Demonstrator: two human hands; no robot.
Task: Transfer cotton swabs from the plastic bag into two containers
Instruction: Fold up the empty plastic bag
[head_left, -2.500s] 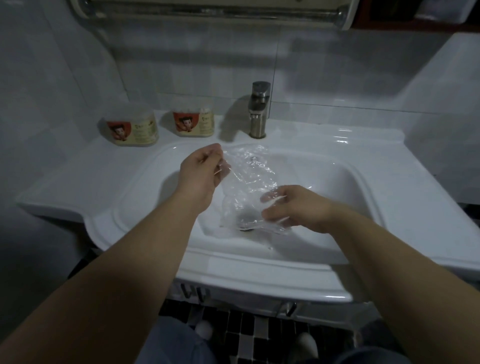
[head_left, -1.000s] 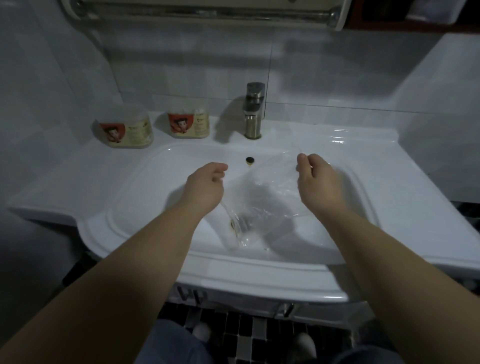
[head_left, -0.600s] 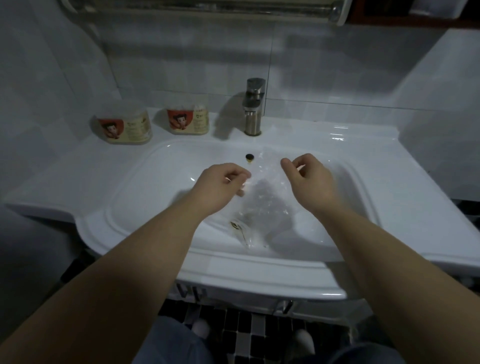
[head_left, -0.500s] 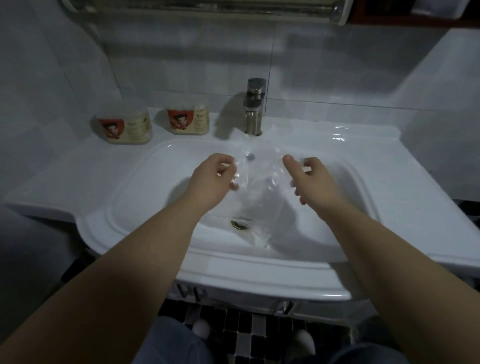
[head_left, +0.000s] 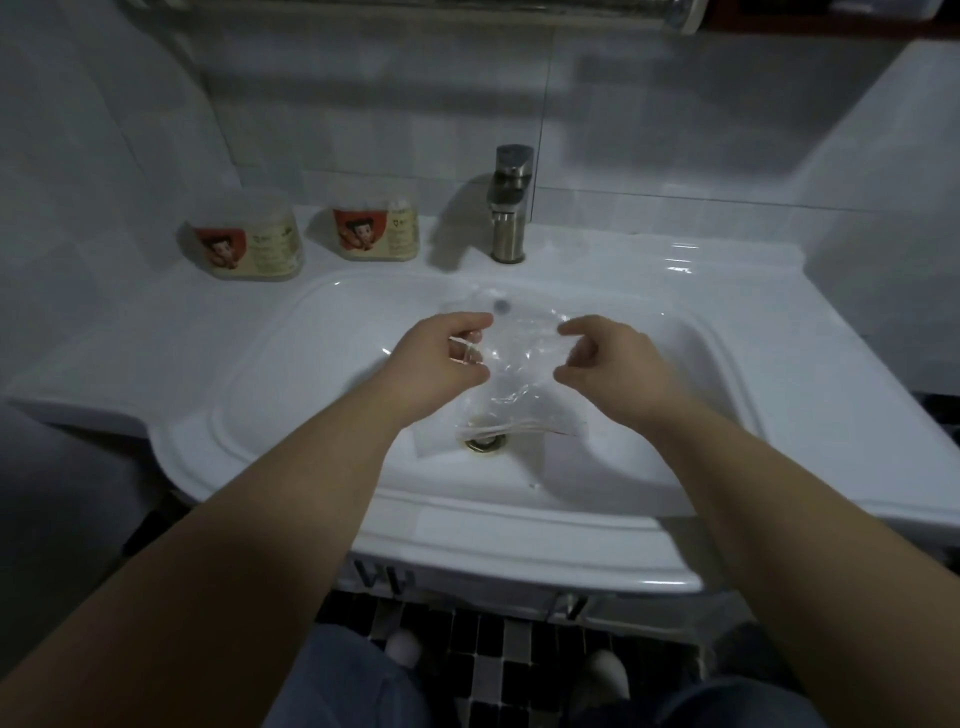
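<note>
Over the white sink (head_left: 519, 566), both forearms reach in from below and meet above the basin. Left hand (head_left: 441, 358) and right hand (head_left: 608, 358) each have their fingers curled, pinching the upper edge of the clear plastic bag (head_left: 519, 374), which hangs slack between them. Something thin and white sits against the left fingers, maybe a single swab, I can't tell.

Back on the ledge, left of the faucet (head_left: 511, 208), stand the first container (head_left: 249, 241) and the second container (head_left: 376, 231), well apart from the bag. Down at the bag's bottom, a small bundle of cotton swabs (head_left: 498, 428) lies crosswise, right above the open drain (head_left: 485, 443).

That's the danger. The film looks slick and limp, so if either pinch slips or the bag tips, swabs could spill into the basin, even down the drain. It's a fair reach to the containers too, and a loose carry could scatter them.
</note>
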